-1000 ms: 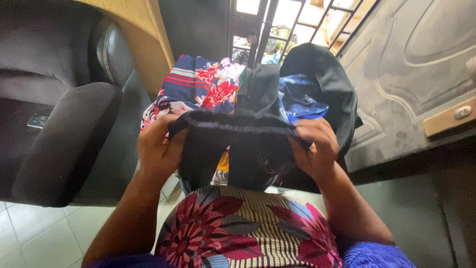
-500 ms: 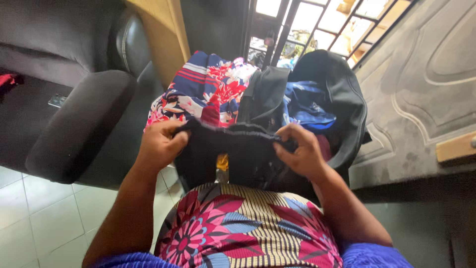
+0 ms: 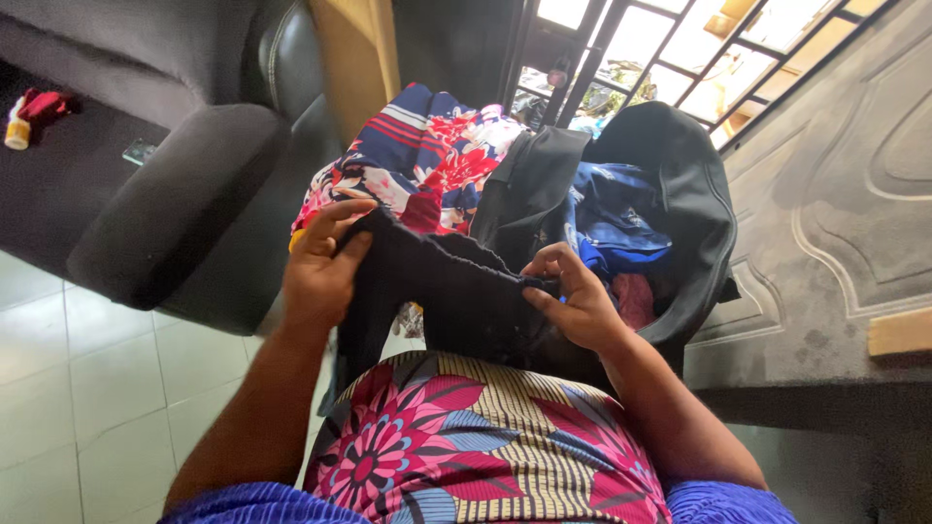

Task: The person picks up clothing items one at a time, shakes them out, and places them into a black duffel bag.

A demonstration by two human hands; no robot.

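Observation:
A black garment (image 3: 456,296) is stretched across my lap between both hands. My left hand (image 3: 320,267) pinches its left top edge, fingers curled over the cloth. Its right top edge is gripped by my right hand (image 3: 573,301). The cloth hangs down over my flower-patterned skirt (image 3: 466,446). Just beyond my hands stands an open black bag (image 3: 670,204) with blue clothing (image 3: 612,218) inside. A red, blue and white patterned cloth (image 3: 427,155) lies to the bag's left.
A black leather armchair (image 3: 175,204) stands at the left on a white tiled floor (image 3: 87,388). A small bottle with a red cloth (image 3: 24,116) lies on its seat. A grey carved panel (image 3: 845,194) fills the right side. A barred window (image 3: 660,49) is at the back.
My hands have moved a little apart and lower, drawing the black garment out wider across my lap. My view has shifted slightly left.

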